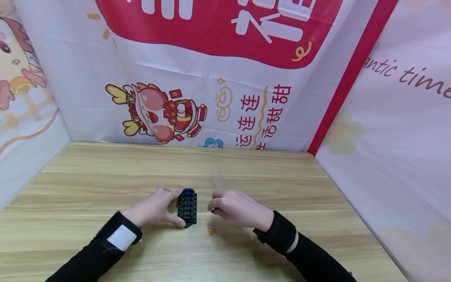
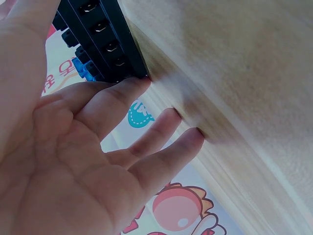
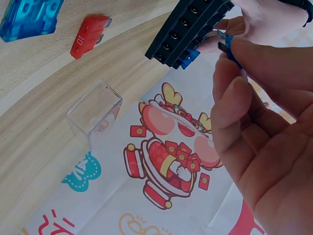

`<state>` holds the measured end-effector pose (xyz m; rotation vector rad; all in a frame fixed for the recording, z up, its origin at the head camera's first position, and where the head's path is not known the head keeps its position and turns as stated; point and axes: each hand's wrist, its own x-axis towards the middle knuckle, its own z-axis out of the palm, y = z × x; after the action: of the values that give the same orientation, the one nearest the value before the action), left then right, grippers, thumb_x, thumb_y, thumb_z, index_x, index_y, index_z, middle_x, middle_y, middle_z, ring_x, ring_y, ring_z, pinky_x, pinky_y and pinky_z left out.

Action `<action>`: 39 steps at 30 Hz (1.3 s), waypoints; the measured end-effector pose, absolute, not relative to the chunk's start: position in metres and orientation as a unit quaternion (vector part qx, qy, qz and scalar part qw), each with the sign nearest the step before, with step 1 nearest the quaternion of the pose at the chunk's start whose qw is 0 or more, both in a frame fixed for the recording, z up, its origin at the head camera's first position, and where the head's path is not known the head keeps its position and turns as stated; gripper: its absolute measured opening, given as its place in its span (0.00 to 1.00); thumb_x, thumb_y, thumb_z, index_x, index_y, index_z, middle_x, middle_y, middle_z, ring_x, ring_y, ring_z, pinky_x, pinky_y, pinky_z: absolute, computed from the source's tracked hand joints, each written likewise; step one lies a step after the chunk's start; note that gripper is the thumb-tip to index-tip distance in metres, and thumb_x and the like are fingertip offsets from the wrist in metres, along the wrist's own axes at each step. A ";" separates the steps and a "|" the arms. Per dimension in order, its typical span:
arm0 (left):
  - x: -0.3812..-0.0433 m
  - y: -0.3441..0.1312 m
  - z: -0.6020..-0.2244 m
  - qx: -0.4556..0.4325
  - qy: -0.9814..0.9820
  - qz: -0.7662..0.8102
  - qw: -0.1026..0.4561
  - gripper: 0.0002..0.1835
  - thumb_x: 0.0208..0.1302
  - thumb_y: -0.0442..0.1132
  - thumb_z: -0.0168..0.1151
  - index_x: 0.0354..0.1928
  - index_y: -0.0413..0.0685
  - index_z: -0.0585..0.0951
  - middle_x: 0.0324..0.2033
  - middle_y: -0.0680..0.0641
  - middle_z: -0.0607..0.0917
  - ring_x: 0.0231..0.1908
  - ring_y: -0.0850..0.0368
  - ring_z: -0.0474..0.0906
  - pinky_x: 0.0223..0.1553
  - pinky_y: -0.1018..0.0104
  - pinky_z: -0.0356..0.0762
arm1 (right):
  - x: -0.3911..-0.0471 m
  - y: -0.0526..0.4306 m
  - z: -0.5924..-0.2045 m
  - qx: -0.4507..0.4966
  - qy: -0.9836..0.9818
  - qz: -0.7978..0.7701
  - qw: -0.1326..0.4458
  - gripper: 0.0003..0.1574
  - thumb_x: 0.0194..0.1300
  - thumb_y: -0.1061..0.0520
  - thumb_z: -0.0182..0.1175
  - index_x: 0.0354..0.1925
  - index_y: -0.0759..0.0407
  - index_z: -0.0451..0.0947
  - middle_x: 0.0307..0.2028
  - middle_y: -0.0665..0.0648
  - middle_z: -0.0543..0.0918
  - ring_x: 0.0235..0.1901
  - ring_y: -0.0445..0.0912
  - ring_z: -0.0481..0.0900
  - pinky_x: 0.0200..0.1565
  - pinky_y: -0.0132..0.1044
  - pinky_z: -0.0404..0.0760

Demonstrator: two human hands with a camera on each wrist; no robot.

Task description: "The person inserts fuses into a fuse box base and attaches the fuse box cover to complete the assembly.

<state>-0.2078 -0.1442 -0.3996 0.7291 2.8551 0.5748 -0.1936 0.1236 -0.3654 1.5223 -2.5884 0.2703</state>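
A black fuse box [image 1: 187,207] with a row of slots sits on the table, one blue blade fuse [image 3: 189,58] seated at its far end. My left hand [image 1: 158,207] holds the box by its ends, thumb at the near end and index finger at the far end. Its other fingers stretch past the box in the left wrist view. To the right of the box, my right hand [image 1: 234,209] pinches another small blue blade fuse [image 3: 232,49] between thumb and fingers, its metal prongs toward the box. The fuse and the box are apart.
A clear plastic cover [image 3: 98,110] lies beyond my right hand. On the table are a red blade fuse [image 3: 89,36], a larger-looking blue translucent fuse [image 3: 32,19] and a small orange piece [image 1: 212,231]. Printed cloth [image 1: 169,70] hangs behind the table's far edge.
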 end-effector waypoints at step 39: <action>-0.209 -0.146 -0.401 0.252 0.946 0.194 0.066 0.59 0.36 0.71 0.69 0.67 0.38 0.67 0.55 0.36 0.74 0.55 0.43 0.68 0.54 0.47 0.67 | -0.200 0.120 -0.369 0.498 -0.844 0.141 0.139 0.07 0.62 0.63 0.61 0.36 0.53 0.83 0.31 0.46 0.78 0.25 0.30 0.71 0.26 0.18 0.66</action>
<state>-0.2090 -0.1456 -0.4014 0.7597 2.8525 0.5839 -0.2001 0.1200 -0.3689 1.4409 -2.4408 0.4078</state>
